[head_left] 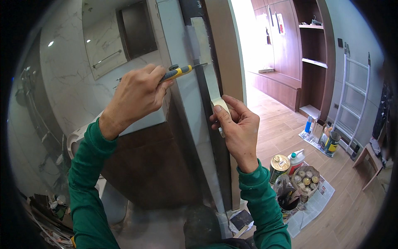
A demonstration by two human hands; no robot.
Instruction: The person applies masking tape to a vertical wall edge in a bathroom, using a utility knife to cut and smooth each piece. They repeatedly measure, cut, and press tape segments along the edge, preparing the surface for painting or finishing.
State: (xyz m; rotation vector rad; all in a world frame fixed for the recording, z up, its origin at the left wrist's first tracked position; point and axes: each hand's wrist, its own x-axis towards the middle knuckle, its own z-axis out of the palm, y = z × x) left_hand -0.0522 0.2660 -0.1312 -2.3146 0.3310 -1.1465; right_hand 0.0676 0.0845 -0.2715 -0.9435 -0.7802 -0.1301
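My left hand (134,93) is closed around a yellow and grey utility knife (179,73). The knife's blade end points right and meets a pale strip of masking tape (212,81), or lies just in front of it. That strip runs down the dark door frame (222,166) to a roll of masking tape (221,107), pinched between the thumb and fingers of my right hand (240,133). Higher on the frame sits another pale taped patch (200,35). Part of the roll is hidden behind my right fingers.
On the left are a mirror (105,62) and a brown vanity cabinet (145,166). To the lower right, paint cans (280,164) and several small tins stand on newspaper (319,207). A ladder (352,91) leans on the far wall near a blue bottle (308,124).
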